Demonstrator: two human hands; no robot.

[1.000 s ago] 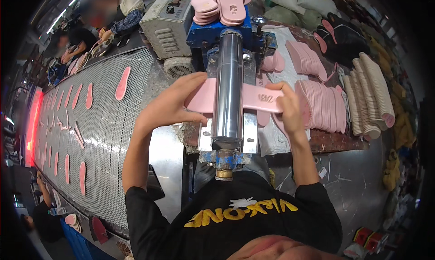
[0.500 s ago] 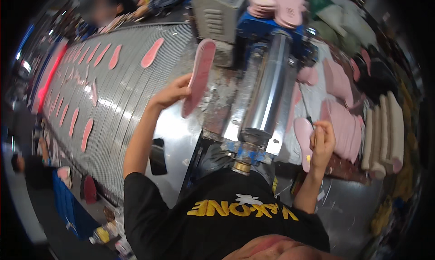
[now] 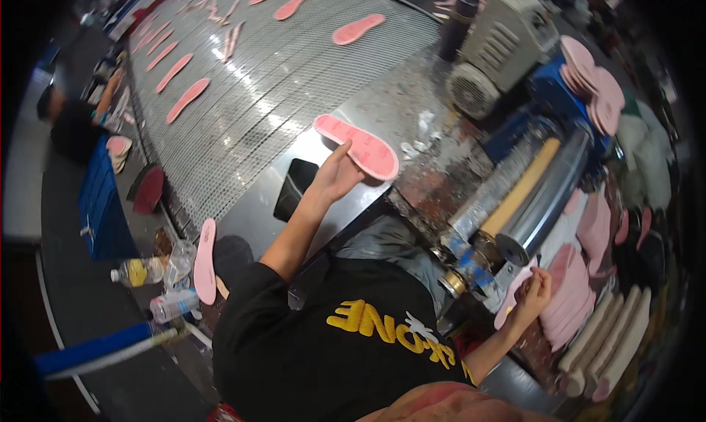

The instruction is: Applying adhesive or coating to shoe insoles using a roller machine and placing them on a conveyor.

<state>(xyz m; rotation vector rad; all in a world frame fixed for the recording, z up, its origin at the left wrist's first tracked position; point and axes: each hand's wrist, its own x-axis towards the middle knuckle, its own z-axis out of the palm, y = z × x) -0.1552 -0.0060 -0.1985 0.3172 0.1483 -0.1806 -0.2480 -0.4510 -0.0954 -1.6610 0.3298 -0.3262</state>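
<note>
A pink insole [image 3: 373, 157] is pinched in my left hand [image 3: 340, 173], thumb on top, its printed face upward. It is held above the metal plate at the near end of the mesh conveyor [image 3: 279, 76]. My right hand [image 3: 535, 300] is closed, fingers curled together, beside a pink insole [image 3: 509, 304] with a small yellow mark. Whether the fingers grip that insole or something small is hidden. A stack of pink insoles [image 3: 570, 297] lies just right of this hand. Between my hands stands a machine with a shiny steel roller [image 3: 544, 201].
Pink insoles lie in rows on the conveyor. A dark phone-like slab [image 3: 293, 190] rests on the metal plate. A grey motor housing [image 3: 507, 39] stands behind the roller. Rolled beige material [image 3: 607, 341] is at right. Bottles [image 3: 140, 272] and another person [image 3: 73, 131] are at left.
My view has turned, shifting the scene. My left hand has lowered the insole from upright to nearly flat, near the conveyor's end. My right hand stays by the pink stack.
</note>
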